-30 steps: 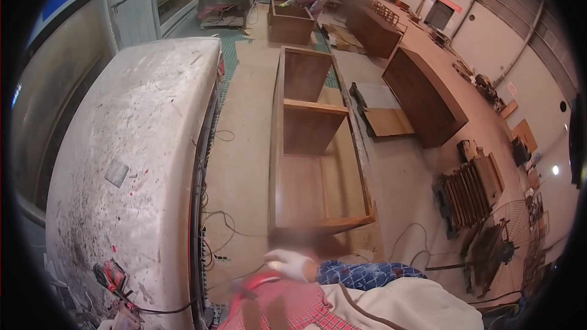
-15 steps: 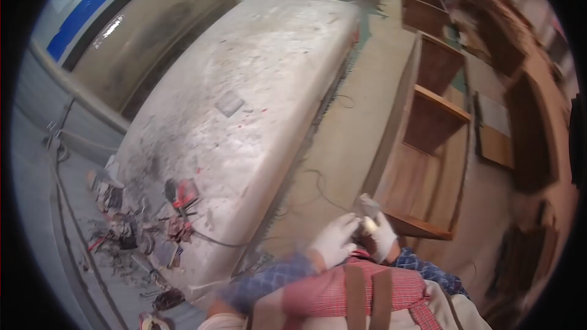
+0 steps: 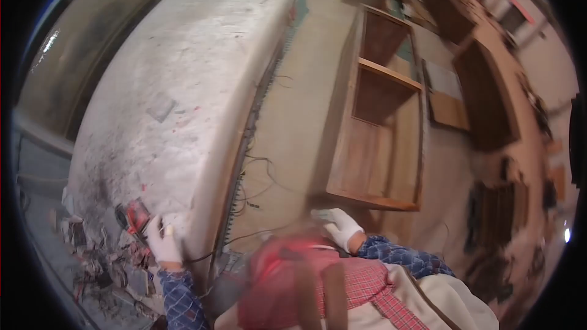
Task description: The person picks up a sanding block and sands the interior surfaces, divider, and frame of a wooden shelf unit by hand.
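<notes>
A person's white-gloved left hand (image 3: 163, 244) is right beside a red-and-black tool (image 3: 137, 214) on the near end of a long, pale-covered table (image 3: 208, 79), fingers bent, though I cannot tell whether they grip it. The gloved right hand (image 3: 341, 227) is near an open wooden cabinet (image 3: 376, 200), its fingers too blurred to tell what they hold

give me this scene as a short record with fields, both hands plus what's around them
left: left hand, white-gloved, at a red tool; grip unclear
right: right hand, white-gloved, before the body; anything held is too blurred to tell
surface: long, pale-covered bench, stained
on surface: red tool, grey square pad
furniture: open wooden cabinet right of the bench
</notes>
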Demonstrator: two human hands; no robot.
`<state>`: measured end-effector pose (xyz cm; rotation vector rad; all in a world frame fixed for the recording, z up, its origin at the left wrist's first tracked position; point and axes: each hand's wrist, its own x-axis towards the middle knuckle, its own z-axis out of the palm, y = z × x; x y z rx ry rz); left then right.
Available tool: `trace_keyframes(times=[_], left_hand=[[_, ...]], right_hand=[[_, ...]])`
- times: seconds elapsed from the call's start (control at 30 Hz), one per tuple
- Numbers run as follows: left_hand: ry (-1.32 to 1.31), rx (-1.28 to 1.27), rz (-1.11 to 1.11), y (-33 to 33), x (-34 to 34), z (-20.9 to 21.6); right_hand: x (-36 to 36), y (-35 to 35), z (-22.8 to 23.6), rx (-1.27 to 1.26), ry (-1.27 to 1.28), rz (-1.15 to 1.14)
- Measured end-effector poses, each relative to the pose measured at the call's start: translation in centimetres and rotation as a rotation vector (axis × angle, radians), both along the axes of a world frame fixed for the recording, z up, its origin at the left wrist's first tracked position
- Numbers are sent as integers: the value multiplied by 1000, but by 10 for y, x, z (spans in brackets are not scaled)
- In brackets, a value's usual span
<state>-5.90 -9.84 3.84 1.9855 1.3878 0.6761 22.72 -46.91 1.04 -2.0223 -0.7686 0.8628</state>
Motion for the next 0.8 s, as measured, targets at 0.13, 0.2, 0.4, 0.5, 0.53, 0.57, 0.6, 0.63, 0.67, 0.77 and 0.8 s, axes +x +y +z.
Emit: trace_keyframes(times=[0.13, 0.2, 0.4, 0.5, 0.53, 0.57, 0.6, 0.63, 0.67, 0.77, 0.8], left_hand=[[-61, -210, -87, -30, -3, -47], [-18, -379, -137, -59, 2, -83], [145, -281, -742, -122, 83, -104], [158, -309, -849, -137, 126, -111], [191, -369, -812, -139, 141, -116], [205, -256, -916, -136, 156, -130], [187, -239, -932, -138, 175, -138], [192, -201, -946, -141, 197, -144], [174, -152, -985, -142, 218, -152], [123, -137, -953, -142, 271, -189], [83, 40, -1041, -148, 298, -198]], right_hand=[[25, -40, -19, -258, -435, -84], [47, -58, -36, -583, -426, -200], [90, -70, -194, -641, -549, -460], [65, -4, -212, -422, -614, -452], [62, 0, -217, -408, -660, -381], [66, -8, -219, -356, -666, -315], [68, -18, -221, -296, -669, -240], [72, -37, -222, -325, -697, -257], [83, -54, -222, -602, -576, -199], [100, -157, -230, -458, -650, -439], [110, -199, -229, -636, -559, -374]])
